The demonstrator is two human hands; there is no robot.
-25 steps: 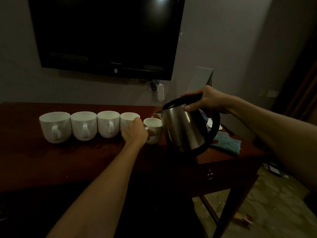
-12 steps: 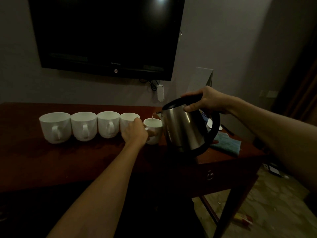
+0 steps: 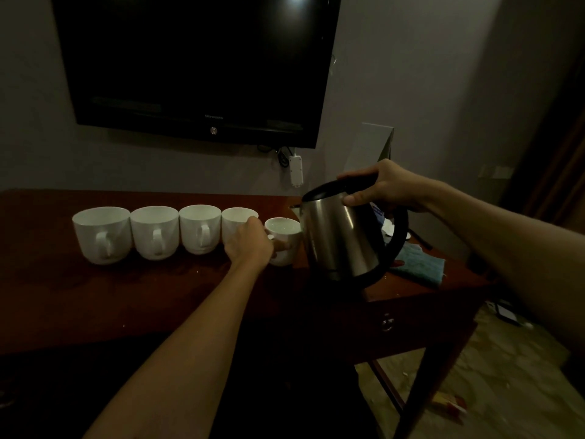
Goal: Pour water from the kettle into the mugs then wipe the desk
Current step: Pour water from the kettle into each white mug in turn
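Dim room, dark wood bench (image 3: 158, 296) w/ TV (image 3: 196, 64) above; left hand (image 3: 250, 240) grips end mug (image 3: 283, 240), right hand (image 3: 383, 188) grips kettle (image 3: 338, 239).

- The left hand (image 3: 250, 240) covers the fourth mug's (image 3: 235, 218) handle and the near side of the fifth mug (image 3: 285, 229).
- The kettle (image 3: 340, 236) hides the cloth's (image 3: 421, 263) left end at the desk's (image 3: 158, 289) right edge.
- Small items behind the kettle are too dim to identify.
- The TV (image 3: 196, 64) is cut off by the top edge.
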